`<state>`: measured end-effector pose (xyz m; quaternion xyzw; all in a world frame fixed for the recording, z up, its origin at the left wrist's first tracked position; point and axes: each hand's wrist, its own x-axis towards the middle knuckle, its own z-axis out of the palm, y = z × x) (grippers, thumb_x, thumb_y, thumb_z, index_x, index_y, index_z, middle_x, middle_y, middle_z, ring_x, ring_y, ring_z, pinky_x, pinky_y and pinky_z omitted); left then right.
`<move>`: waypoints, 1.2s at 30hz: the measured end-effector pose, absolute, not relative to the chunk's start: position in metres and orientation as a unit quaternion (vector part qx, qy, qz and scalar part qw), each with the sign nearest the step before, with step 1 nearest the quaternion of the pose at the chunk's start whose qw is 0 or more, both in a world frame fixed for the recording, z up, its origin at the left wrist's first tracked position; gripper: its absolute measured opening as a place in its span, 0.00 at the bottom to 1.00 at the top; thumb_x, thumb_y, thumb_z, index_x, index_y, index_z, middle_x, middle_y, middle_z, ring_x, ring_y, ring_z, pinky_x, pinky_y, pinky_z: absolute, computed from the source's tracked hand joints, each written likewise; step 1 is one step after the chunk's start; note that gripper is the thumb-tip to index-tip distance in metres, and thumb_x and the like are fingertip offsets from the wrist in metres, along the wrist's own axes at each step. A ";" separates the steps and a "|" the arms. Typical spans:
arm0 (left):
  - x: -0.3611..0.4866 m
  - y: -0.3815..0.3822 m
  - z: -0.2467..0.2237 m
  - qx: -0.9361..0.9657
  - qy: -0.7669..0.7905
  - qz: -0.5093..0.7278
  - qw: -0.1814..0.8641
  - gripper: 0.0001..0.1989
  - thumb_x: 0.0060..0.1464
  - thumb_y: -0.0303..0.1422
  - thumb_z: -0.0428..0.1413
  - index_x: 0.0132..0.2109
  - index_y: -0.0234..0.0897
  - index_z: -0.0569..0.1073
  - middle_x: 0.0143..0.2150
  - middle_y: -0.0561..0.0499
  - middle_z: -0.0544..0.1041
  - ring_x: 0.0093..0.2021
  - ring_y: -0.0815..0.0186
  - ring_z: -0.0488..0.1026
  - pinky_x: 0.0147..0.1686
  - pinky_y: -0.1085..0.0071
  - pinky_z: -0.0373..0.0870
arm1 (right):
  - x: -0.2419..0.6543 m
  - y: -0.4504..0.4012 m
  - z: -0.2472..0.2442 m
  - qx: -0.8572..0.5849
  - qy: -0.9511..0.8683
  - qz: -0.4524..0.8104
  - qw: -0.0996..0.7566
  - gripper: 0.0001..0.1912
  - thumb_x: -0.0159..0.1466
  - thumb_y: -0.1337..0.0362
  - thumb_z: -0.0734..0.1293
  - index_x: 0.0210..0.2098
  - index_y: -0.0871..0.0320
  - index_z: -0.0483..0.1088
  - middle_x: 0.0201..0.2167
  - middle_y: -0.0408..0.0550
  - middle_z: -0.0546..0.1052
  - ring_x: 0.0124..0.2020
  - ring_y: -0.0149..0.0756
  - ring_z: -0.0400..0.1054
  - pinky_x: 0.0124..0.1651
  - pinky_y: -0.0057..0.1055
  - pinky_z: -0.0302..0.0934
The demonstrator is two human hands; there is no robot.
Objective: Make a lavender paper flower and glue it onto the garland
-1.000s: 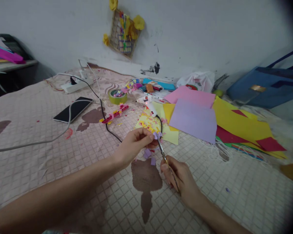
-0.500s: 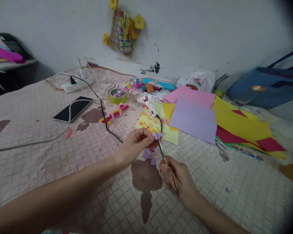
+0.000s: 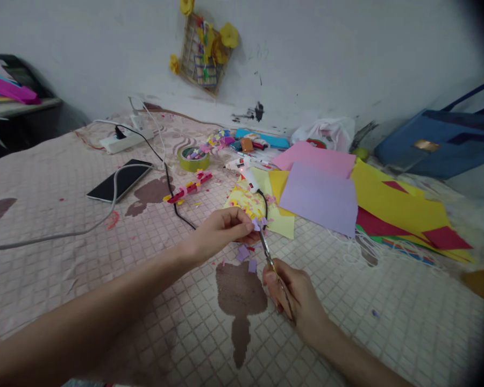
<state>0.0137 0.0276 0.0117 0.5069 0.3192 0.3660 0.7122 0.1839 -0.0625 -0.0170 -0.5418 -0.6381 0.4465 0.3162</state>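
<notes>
My left hand (image 3: 234,227) is closed in a pinch on a small piece of purple paper (image 3: 257,223) near the middle of the view. Scissors (image 3: 270,258) are in my right hand (image 3: 291,290), whose fingers wrap round the handles. Their tips point up and away, meeting the purple paper; whether the blades are apart I cannot tell. Just below my left fingers lie small purple scraps (image 3: 248,258). Behind them, yellow and pink bits (image 3: 246,203) cover a pale yellow sheet (image 3: 283,227). A white glue gun (image 3: 249,179) with a small red light rests there too.
A red stick with paper flowers (image 3: 189,189) and a roll of green tape (image 3: 193,160) lie ahead to the left, near a tablet (image 3: 120,181), cables and a power strip (image 3: 127,140). Right of centre are purple (image 3: 320,199), pink and yellow sheets (image 3: 403,201) with white string (image 3: 371,250).
My left hand has turned slightly, and the purple paper piece has shifted a little against the scissor tips. The scissors and my right hand hold nearly the same position.
</notes>
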 end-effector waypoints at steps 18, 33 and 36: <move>0.007 0.034 0.019 0.515 0.331 0.326 0.720 0.06 0.49 0.29 0.58 0.30 0.30 0.69 0.29 0.48 0.77 0.31 0.70 0.75 0.34 0.73 0.70 | 0.183 -0.061 -0.014 -0.559 -0.659 0.407 0.298 0.18 0.64 0.53 0.54 0.22 0.56 0.58 0.12 0.36 0.58 0.14 0.27 0.53 0.18 0.24 0.47; 0.000 0.040 0.020 0.529 0.334 0.288 0.724 0.05 0.49 0.28 0.57 0.30 0.29 0.69 0.29 0.50 0.76 0.29 0.73 0.73 0.35 0.74 0.69 | 0.189 -0.063 -0.019 -0.531 -0.634 0.477 0.297 0.20 0.63 0.48 0.54 0.25 0.57 0.59 0.13 0.35 0.57 0.14 0.26 0.50 0.18 0.24 0.44; 0.001 0.040 0.020 0.541 0.315 0.284 0.726 0.05 0.49 0.28 0.57 0.30 0.28 0.69 0.28 0.50 0.75 0.28 0.74 0.72 0.33 0.76 0.68 | 0.190 -0.063 -0.019 -0.527 -0.633 0.486 0.292 0.20 0.63 0.48 0.54 0.26 0.57 0.60 0.13 0.35 0.56 0.15 0.26 0.49 0.18 0.24 0.43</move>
